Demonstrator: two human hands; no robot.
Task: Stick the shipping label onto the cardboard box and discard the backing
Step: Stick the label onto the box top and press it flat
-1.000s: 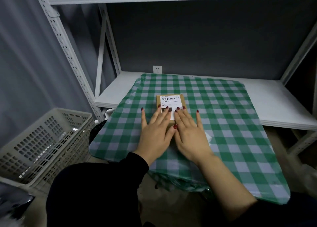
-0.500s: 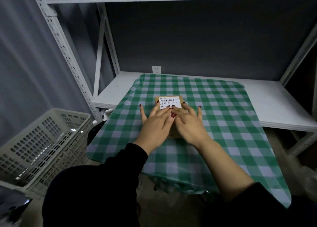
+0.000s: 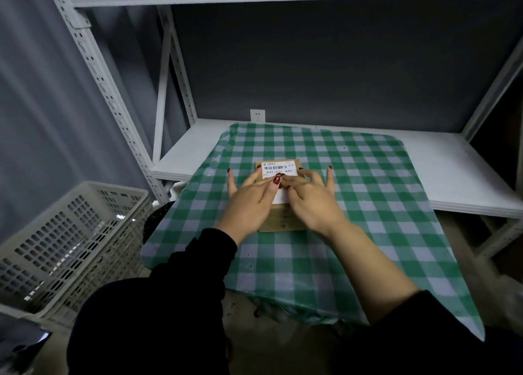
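Observation:
A small brown cardboard box (image 3: 283, 219) sits on the green checked cloth (image 3: 368, 204) in the middle of the shelf. A white shipping label (image 3: 278, 170) with a barcode lies on the box's top. My left hand (image 3: 250, 199) and my right hand (image 3: 311, 197) lie flat on the label, fingers spread and pointing away from me, fingertips meeting over its middle. The hands hide the lower part of the label. Neither hand grips anything. No backing sheet shows in view.
The white shelf board (image 3: 452, 170) carries the cloth, with a wall socket (image 3: 257, 115) behind it. A grey perforated plastic basket (image 3: 70, 241) stands on the floor at the left. White metal rack uprights (image 3: 99, 77) frame the left side, and another shelf runs overhead.
Both hands have slid forward over the label, towards the far edge of the box, and the fingertips have drawn together. The box has stayed in place.

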